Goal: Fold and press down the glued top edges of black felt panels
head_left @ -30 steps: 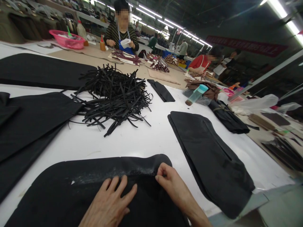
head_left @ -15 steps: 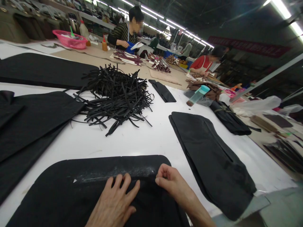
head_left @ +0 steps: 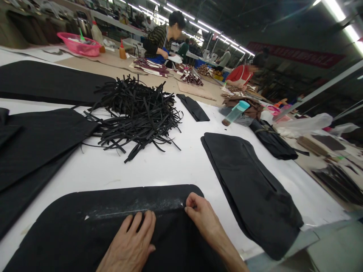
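Observation:
A large black fabric panel (head_left: 70,234) with rounded corners lies on the white table (head_left: 170,166) right in front of me; a whitish streak runs along its upper part. My left hand (head_left: 130,245) lies flat on the panel, fingers stretched out and held together. My right hand (head_left: 198,213) has its fingers curled in a pinch at the panel's upper right, at the end of the streak. What the fingertips pinch is too small to make out.
A pile of thin black strips (head_left: 136,111) sits mid-table. A stack of black panels (head_left: 252,189) lies to the right, more black pieces (head_left: 36,132) to the left. A teal-capped bottle (head_left: 234,113) lies beyond. Other people (head_left: 161,39) work at the far tables, near a pink basin (head_left: 79,43).
My left hand's fingers have drawn together and slid slightly back. My right hand stays pinched at the panel's edge. The person at the far table has leaned to the right.

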### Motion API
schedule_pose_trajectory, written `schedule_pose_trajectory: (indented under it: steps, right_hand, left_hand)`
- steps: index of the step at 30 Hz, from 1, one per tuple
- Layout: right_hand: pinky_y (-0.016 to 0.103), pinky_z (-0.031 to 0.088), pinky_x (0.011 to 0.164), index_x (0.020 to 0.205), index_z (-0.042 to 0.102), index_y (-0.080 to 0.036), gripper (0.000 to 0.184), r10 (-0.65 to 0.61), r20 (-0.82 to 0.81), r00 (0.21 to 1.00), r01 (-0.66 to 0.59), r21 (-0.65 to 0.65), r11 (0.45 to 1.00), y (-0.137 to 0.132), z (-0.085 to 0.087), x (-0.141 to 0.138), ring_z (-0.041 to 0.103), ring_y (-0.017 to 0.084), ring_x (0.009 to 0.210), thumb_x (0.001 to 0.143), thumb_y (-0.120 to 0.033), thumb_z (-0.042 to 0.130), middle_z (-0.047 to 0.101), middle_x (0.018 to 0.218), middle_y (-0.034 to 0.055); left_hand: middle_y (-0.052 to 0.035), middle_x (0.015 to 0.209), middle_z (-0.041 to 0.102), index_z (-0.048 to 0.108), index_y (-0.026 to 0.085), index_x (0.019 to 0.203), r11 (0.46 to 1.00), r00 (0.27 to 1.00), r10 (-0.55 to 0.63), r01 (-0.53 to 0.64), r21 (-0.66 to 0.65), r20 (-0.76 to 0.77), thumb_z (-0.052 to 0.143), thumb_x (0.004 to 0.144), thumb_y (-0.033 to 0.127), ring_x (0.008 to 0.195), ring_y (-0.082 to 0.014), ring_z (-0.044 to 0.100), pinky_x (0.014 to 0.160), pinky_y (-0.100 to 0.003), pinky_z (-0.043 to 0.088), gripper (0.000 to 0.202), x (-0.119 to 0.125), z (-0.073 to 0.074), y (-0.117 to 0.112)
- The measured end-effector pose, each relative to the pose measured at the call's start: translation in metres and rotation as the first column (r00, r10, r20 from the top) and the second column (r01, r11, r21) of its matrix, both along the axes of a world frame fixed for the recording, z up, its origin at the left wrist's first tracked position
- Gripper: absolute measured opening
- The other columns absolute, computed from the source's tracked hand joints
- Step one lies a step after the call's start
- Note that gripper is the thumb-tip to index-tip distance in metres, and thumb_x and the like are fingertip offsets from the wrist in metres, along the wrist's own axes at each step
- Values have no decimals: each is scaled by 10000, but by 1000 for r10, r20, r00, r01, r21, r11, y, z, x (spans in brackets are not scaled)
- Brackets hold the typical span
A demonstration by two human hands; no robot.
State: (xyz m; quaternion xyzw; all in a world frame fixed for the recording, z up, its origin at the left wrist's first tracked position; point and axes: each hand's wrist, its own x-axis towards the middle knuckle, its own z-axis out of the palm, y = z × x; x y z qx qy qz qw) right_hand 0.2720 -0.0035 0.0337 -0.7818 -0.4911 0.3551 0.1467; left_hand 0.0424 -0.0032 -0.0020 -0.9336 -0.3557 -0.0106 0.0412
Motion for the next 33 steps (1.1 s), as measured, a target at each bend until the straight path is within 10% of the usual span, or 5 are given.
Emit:
schedule_pose_trajectory:
  steps: [24, 33]
  right_hand:
    - [279, 317, 631, 727, 485, -200, 176, 113, 361, 926, -127, 17, 992, -5, 6, -18, 502, 161, 697, 804, -73, 390, 562, 766, 19]
    - [272, 333, 625, 751, 515, -200, 186, 116, 382, 917, -147, 53, 988, -7, 2, -15, 524, 167, 697, 803, -56, 411, 576, 776, 24]
  left_hand:
    - [-145, 1149, 561, 527, 109, 1205, 995, 995, -51, 43, 85, 86, 513, 810, 160, 1008, -290, 505, 858, -425, 442, 399, 27, -8, -2]
    - [-103, 1107, 537, 450, 180, 1276, 986, 979, -46, 76, -148, 197, 538, 875, 386, 987, -266, 476, 843, -422, 415, 460, 51, -15, 6]
